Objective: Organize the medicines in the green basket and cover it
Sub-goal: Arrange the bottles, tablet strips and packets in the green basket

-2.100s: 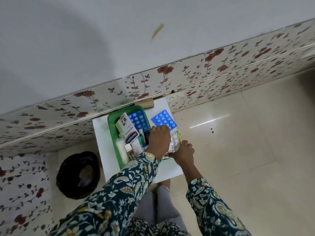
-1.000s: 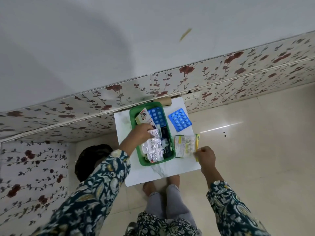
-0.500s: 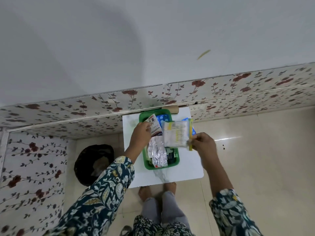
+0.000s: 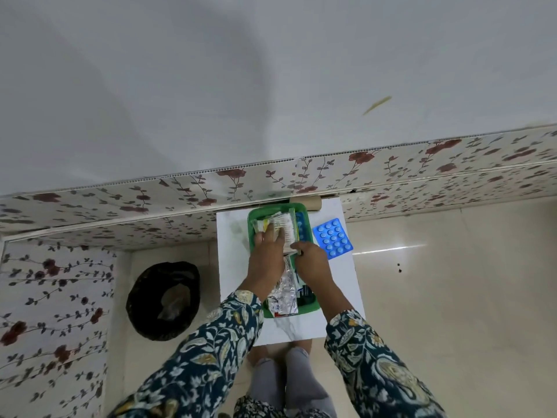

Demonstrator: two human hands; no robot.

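A green basket [image 4: 312,307] sits on a small white table [image 4: 337,285]. Inside it lie silver foil strips [image 4: 284,300], a blue blister strip [image 4: 300,229] and dark boxes. My left hand [image 4: 268,251] reaches into the far half of the basket and rests on white medicine packets [image 4: 283,223]. My right hand [image 4: 310,256] pinches the near edge of a clear packet with a yellow edge, lowered into the basket beside my left hand. A blue blister sheet [image 4: 332,237] lies on the table to the right of the basket.
A brown cardboard tube [image 4: 310,202] lies behind the basket against the floral wall panel [image 4: 180,191]. A black-lined waste bin [image 4: 164,300] stands on the floor left of the table. My feet are under the table's near edge. Cream tiles extend to the right.
My right hand lifted the clear packet from the table's right side and brought it over and down into the basket. My left hand stayed in the basket on the white packets.
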